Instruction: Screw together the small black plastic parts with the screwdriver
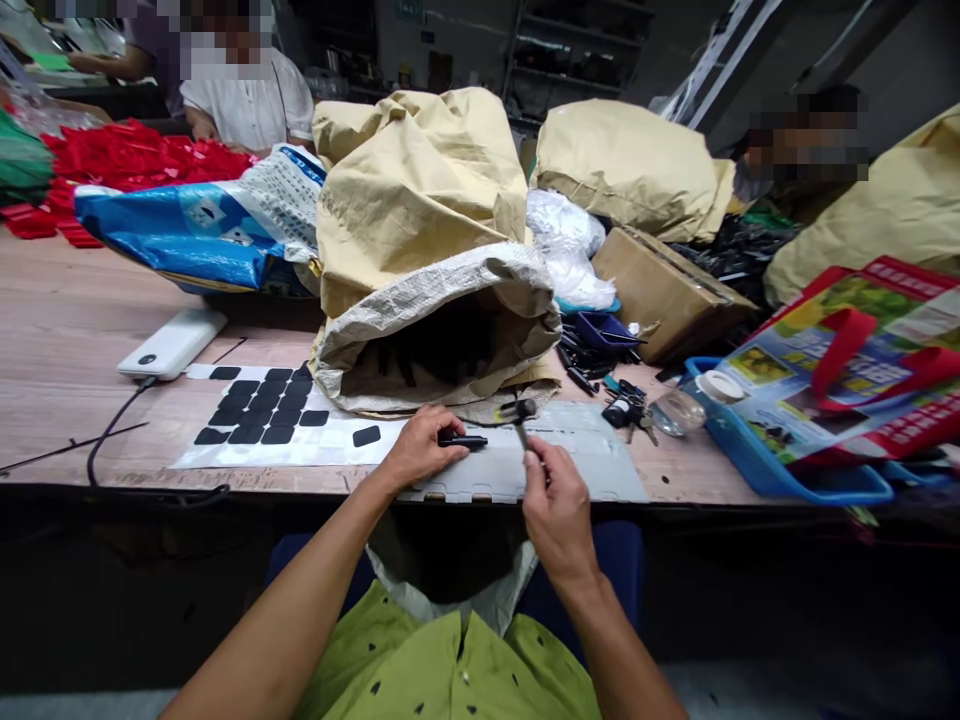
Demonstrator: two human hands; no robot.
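Observation:
My left hand [420, 448] is closed on a short black pen-shaped piece [466, 441], its tip pointing right, held low over a grey board [506, 478] at the table's front edge. A small hammer [517, 411] with a dark head stands up from my right hand [555, 495], whose fingers wrap round its handle. The head is raised just right of the black piece and does not touch it. Behind both hands, the open mouth of a tan woven sack [427, 285] faces me, with dark contents inside. A white sheet [195, 455] bearing rows of black rounded patches [262, 404] lies to the left.
A white power bank [174, 343] with a cable is at left. Right of the sack are loose black pieces [577, 370], keys [646, 425], a clear bottle [679, 410], a blue basket [787, 475] and a cardboard box [660, 290]. Other people sit across the table.

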